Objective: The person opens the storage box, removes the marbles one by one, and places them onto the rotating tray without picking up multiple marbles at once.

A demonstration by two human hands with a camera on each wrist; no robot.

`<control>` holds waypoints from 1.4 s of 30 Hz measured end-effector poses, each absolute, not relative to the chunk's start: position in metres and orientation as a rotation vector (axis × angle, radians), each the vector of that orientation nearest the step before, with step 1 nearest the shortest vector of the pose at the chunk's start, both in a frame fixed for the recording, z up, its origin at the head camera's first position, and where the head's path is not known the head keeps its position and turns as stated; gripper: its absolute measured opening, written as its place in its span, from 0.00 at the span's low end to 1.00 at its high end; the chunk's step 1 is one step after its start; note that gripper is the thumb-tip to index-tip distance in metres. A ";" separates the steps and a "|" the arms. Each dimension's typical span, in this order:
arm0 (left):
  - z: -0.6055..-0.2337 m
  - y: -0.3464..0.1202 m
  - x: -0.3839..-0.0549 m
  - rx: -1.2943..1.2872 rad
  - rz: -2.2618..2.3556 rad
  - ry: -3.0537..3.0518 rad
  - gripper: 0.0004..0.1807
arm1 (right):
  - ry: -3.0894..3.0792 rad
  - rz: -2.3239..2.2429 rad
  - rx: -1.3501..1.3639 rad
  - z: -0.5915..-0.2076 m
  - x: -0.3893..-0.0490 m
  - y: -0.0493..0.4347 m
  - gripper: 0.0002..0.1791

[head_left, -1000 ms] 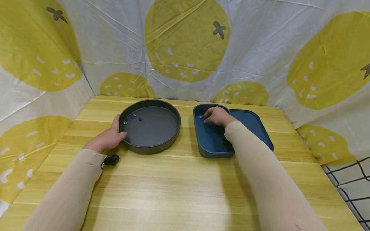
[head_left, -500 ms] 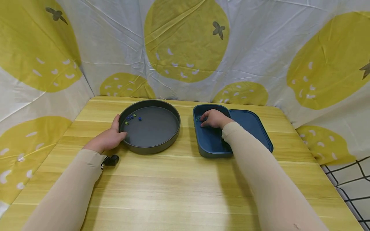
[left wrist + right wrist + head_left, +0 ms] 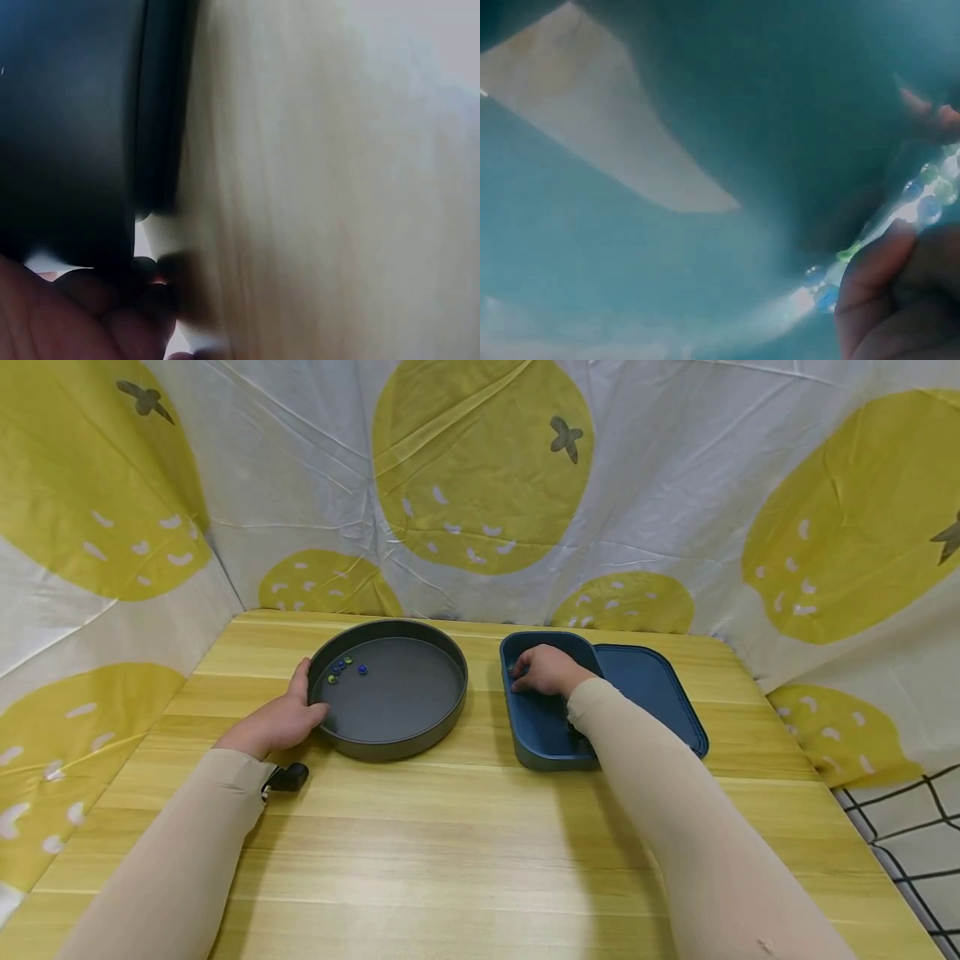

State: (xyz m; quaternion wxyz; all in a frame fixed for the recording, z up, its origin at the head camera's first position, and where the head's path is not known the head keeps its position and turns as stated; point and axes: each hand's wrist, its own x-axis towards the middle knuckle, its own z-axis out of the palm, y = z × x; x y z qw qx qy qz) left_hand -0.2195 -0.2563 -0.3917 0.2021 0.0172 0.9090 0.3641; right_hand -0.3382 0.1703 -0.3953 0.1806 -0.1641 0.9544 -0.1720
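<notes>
My left hand [image 3: 281, 720] holds the near left side of a round dark grey pan [image 3: 405, 702], thumb at the rim and fingers along the outer wall. In the left wrist view, fingers [image 3: 139, 319] curl at the pan's dark wall [image 3: 67, 135]. Several blue and yellow-green marbles [image 3: 363, 669] lie toward the pan's back left. My right hand [image 3: 551, 670] reaches into a blue rectangular box [image 3: 547, 735], fingertips at its left wall. In the right wrist view, its thumb [image 3: 877, 270] and another fingertip stand apart, with several clear blue and green marbles [image 3: 930, 208] between and beside them.
A flat blue tray or lid [image 3: 648, 681] lies against the box's right side. All stand on a wooden table [image 3: 450, 835] backed by a lemon-print cloth [image 3: 480, 585]. A black wire grid [image 3: 915, 860] is at the far right.
My right hand has shifted left inside the box, to its left wall, covering the marbles there. Some marbles in the pan have rolled slightly right. My left hand has stayed put.
</notes>
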 end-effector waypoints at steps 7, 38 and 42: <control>-0.391 -0.256 -0.220 0.053 1.024 2.533 0.52 | 2.717 -0.541 -0.333 -0.394 -0.337 0.178 0.16; -0.390 -0.257 -0.219 0.037 1.031 2.520 0.53 | 2.697 -0.444 -0.527 -0.397 -0.338 0.170 0.19; -0.391 -0.257 -0.219 0.042 1.035 2.519 0.53 | 2.693 -0.425 -0.540 -0.398 -0.338 0.167 0.19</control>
